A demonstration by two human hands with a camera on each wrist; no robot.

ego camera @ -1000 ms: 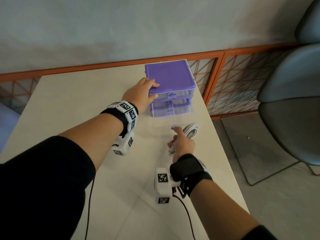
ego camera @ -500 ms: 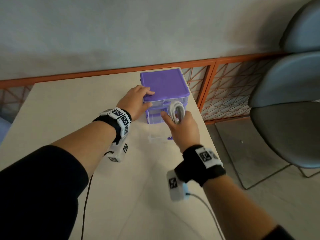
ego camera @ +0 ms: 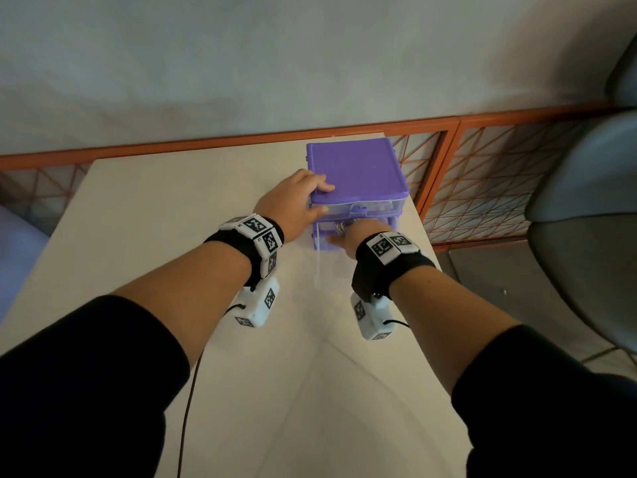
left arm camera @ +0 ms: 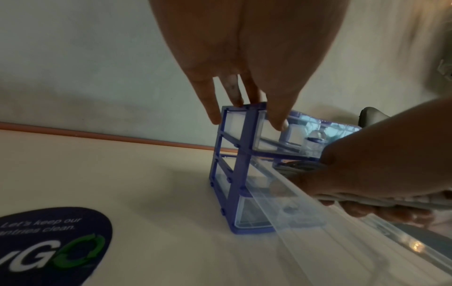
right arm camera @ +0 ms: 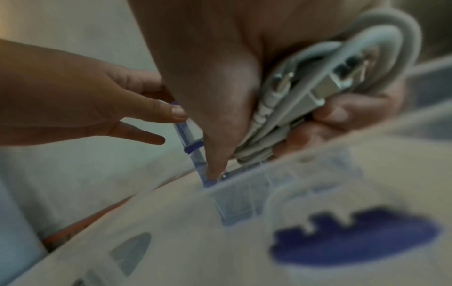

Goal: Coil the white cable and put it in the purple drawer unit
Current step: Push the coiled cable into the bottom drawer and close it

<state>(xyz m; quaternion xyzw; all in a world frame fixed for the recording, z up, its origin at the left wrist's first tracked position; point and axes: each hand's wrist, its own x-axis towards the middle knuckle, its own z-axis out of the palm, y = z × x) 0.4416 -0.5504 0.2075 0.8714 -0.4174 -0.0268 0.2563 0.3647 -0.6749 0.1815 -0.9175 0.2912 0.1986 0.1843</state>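
At the left edge of the left wrist view, a dark blue round sticker (left arm camera: 52, 245) with white lettering lay flat on the counter (ego camera: 172, 208). Your left hand (ego camera: 293, 205) rested on the near left corner of the purple drawer unit (ego camera: 355, 167), fingers (left arm camera: 212, 100) straight and spread down over its top edge and side, the thumb against the front of the top drawer; it held nothing. The unit stood near the counter's far right corner, and its clear lower drawer (left arm camera: 288, 195) was pulled out toward you. Your right hand (ego camera: 348, 236) was at that open drawer, fingers curled tight around the coiled white cable (right arm camera: 318, 92). The right wrist view showed the loops bunched in your grip with the two metal plugs (right arm camera: 342, 77) tucked against them, held just above the drawer's clear rim. Whether the coil touched the drawer floor could not be told. Right of the counter ran an orange mesh railing (ego camera: 482, 188), and beyond it stood a grey chair (ego camera: 586, 215).
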